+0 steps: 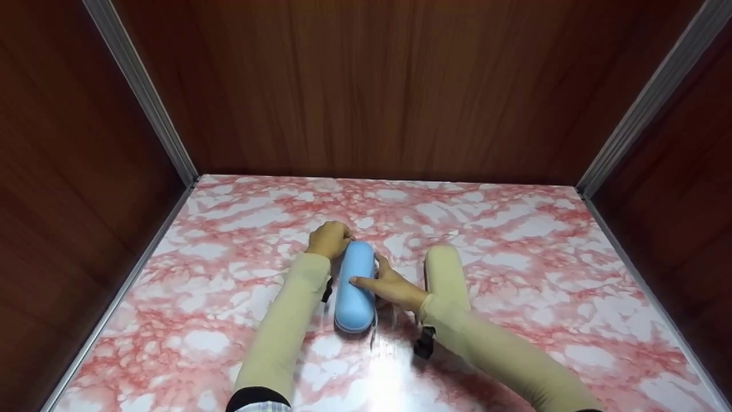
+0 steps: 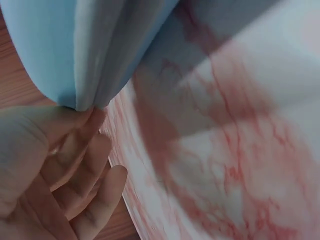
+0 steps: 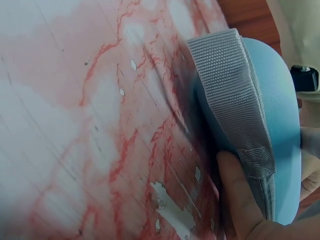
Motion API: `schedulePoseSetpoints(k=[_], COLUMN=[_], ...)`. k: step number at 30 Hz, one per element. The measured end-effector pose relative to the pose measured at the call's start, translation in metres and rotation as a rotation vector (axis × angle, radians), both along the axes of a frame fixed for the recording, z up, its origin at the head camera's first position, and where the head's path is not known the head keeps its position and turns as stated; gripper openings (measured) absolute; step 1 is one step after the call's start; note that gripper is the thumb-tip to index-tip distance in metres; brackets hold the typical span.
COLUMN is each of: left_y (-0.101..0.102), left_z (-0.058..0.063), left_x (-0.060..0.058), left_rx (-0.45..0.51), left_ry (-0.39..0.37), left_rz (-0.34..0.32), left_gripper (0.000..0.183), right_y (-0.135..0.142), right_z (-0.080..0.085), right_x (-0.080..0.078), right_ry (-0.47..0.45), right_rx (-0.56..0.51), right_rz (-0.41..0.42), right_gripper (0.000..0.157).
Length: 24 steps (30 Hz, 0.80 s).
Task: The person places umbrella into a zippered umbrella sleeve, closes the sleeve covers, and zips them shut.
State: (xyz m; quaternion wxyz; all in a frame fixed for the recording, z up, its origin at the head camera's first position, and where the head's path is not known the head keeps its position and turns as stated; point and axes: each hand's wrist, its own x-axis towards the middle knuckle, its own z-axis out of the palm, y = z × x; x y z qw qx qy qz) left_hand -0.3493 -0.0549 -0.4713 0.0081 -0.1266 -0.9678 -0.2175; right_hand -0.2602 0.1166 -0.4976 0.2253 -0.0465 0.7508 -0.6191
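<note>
An elongated light-blue zip case (image 1: 354, 309) lies lengthwise on the tabletop between the two hands. At its far end my left hand (image 1: 330, 239) pinches the end of the seam between thumb and index finger; the other fingers (image 2: 95, 200) hang loosely curled below. What sits between those fingertips is hidden. My right hand (image 1: 394, 288) grips the case from the right, thumb over its top and fingers along the side. A grey woven strap (image 3: 225, 75) runs along that side, beside a zipper seam.
A second elongated case, beige (image 1: 447, 274), lies to the right, partly covered by the right sleeve (image 1: 492, 349). Red-and-white marbled tabletop (image 1: 229, 320) surrounds both cases. Dark wood-grain panels (image 1: 366, 86) wall in the back and sides.
</note>
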Motion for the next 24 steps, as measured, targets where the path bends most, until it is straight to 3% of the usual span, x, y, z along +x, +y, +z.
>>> schedulePoseSetpoints(k=[3, 10, 24], left_y=[0.000, 0.000, -0.001], left_z=[-0.002, -0.007, -0.011], left_x=[0.001, 0.000, 0.005], left_rx=[0.015, 0.102, 0.253], left_ry=[0.012, -0.056, -0.111], left_rz=[-0.009, -0.010, 0.103], left_gripper=[0.017, 0.020, 0.018], right_y=[0.000, 0.000, -0.001], right_z=[0.000, 0.003, 0.002], right_x=[0.000, 0.000, -0.002], right_ry=[0.013, 0.014, 0.050], right_rx=[0.005, 0.025, 0.040], right_rz=[0.005, 0.016, 0.018], right_gripper=[0.109, 0.111, 0.108])
